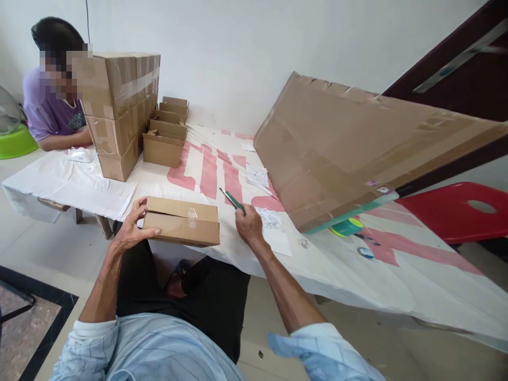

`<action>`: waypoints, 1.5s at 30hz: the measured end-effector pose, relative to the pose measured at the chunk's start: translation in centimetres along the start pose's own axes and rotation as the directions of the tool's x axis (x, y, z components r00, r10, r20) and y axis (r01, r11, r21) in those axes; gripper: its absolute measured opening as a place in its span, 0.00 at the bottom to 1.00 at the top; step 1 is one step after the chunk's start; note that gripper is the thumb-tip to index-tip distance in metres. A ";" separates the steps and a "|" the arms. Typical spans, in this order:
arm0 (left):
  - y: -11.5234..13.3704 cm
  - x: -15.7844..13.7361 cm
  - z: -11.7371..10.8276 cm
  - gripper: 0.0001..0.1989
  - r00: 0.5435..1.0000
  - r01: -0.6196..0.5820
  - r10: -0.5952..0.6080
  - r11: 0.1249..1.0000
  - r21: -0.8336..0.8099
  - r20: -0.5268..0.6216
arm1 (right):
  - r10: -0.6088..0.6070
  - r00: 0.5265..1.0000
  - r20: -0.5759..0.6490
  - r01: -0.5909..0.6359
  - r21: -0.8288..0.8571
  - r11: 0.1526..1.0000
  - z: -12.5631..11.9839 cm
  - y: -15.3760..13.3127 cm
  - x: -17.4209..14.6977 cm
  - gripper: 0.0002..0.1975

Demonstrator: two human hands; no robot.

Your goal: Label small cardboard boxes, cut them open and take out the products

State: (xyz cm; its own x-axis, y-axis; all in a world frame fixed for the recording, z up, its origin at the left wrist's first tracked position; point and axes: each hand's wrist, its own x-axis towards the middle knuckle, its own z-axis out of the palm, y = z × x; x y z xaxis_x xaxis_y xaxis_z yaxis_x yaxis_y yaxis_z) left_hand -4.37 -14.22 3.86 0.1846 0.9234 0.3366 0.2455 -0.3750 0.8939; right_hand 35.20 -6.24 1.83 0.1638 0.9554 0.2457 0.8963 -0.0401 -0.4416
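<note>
A small brown cardboard box (182,225) lies at the table's near edge, its top flaps nearly together and a strip of clear tape at their right end. My left hand (137,227) grips the box's left end, thumb on the front and fingers behind. To the right of the box, my right hand (250,225) is closed round a green-handled tool (234,201) with a thin metal shaft, which points away toward the upper left. The tool is apart from the box. Beside my right hand lies a sheet with small clear pieces (272,222).
Stacked taped cartons (119,106) stand at the left, by several open small boxes (164,145). A person in a purple shirt (47,108) sits behind the stack. A large cardboard sheet (349,148) leans at right, near a tape roll (347,227) and a red chair (456,211).
</note>
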 end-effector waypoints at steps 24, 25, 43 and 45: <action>0.3 0.3 0.5 0.35 1.000 -0.002 0.002 1.000 0.010 0.010 | -0.704 0.692 0.157 0.662 0.250 0.707 -10.7 -11.4 -3.1 0.14; 0.3 0.3 0.6 0.35 1.000 0.001 -0.001 1.000 0.008 0.011 | -0.708 0.687 0.161 0.675 0.217 0.705 -10.8 -11.6 -3.2 0.14; 0.6 0.9 0.3 0.35 0.999 0.025 -0.027 0.998 0.052 0.030 | -0.726 0.642 0.247 0.755 -0.039 0.655 -12.3 -11.4 -1.3 0.17; 0.5 0.9 0.2 0.34 0.999 0.028 -0.031 0.998 0.057 0.036 | -0.714 0.657 0.242 0.737 -0.005 0.676 -12.4 -10.1 -1.1 0.16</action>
State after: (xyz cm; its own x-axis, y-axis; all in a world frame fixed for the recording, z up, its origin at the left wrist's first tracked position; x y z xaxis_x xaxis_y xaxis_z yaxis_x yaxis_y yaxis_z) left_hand -3.86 -13.56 4.58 0.2109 0.9309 0.2984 0.3044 -0.3526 0.8849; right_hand 31.07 -10.53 16.77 -0.6322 0.7269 0.2684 0.7286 0.6755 -0.1132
